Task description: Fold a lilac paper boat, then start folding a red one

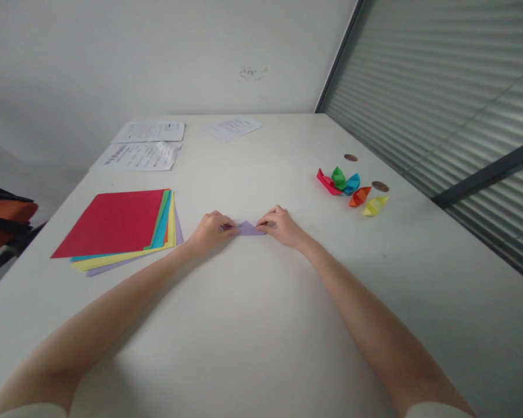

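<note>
A small folded piece of purple paper [247, 229] lies on the white table in front of me, its visible middle shaped like a low triangle with the point away from me. My left hand [214, 227] pinches its left end between thumb and fingers. At the right end, my right hand [281, 225] pinches it in the same way. Both ends of the paper are partly hidden under my fingers.
Left of my hands lies a fanned stack of coloured paper sheets [117, 223], red on top. Several small folded paper boats [352, 184] sit to the right, near two round brown discs [380, 186]. Printed sheets [142, 155] lie farther back. Blinds [440, 98] border the right side.
</note>
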Available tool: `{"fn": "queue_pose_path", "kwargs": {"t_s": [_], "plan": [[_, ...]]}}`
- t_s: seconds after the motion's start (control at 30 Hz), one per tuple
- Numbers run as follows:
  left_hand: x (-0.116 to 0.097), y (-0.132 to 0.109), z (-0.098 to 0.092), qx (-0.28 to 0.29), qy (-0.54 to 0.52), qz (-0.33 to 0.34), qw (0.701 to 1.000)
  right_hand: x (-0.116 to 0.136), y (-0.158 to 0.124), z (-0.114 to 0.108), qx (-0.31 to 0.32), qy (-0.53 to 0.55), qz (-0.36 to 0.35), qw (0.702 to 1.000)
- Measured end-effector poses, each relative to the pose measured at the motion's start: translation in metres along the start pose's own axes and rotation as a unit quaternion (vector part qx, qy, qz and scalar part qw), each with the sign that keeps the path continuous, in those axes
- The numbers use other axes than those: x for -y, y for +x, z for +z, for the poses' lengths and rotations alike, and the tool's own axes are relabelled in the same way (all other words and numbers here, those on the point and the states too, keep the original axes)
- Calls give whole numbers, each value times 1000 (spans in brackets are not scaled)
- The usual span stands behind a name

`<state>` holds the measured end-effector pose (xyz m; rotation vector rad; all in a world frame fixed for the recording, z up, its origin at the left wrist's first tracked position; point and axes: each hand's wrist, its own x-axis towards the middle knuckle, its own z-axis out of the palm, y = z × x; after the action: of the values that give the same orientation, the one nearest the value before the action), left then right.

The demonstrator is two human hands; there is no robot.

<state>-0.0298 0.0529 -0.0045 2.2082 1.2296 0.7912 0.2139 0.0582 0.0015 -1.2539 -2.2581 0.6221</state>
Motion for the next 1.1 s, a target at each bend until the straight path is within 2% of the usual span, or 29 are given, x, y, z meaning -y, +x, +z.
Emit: {"fn": "queue_pose_path", "kwargs": {"t_s": [0.17, 0.4, 0.57, 0.67, 0.77, 0.83, 0.93, 1.0, 1.1], "plan": [[5, 2, 0, 41, -42, -64, 996, -2, 0, 0, 5, 4, 26, 1000], [6, 4, 1, 34, -63, -65, 995, -11, 0, 1, 13, -14, -10, 1000], [5, 4, 0, 33, -114, -85, 989, -15, -3, 2, -18, -66, 33, 997], [8, 4, 0, 28, -98, -79, 992, -16, -4, 1, -14, -68, 47, 996], [9, 5, -2, -9, -48, -62, 997, -17, -3, 0, -21, -24, 17, 999], [7, 5, -4, -10, -49, -58, 997, -17, -1, -1, -36, 34, -11, 999], [0, 5, -7, 61, -122, -89, 987, -15, 1, -2, -61, 98, -30, 993], [-4, 5, -8, 105, -182, -118, 971, -13, 1, -4, -69, 127, -15, 989], [-7, 5, -9, 97, -248, -124, 956, -11, 0, -9, -30, 195, 44, 979]]}}
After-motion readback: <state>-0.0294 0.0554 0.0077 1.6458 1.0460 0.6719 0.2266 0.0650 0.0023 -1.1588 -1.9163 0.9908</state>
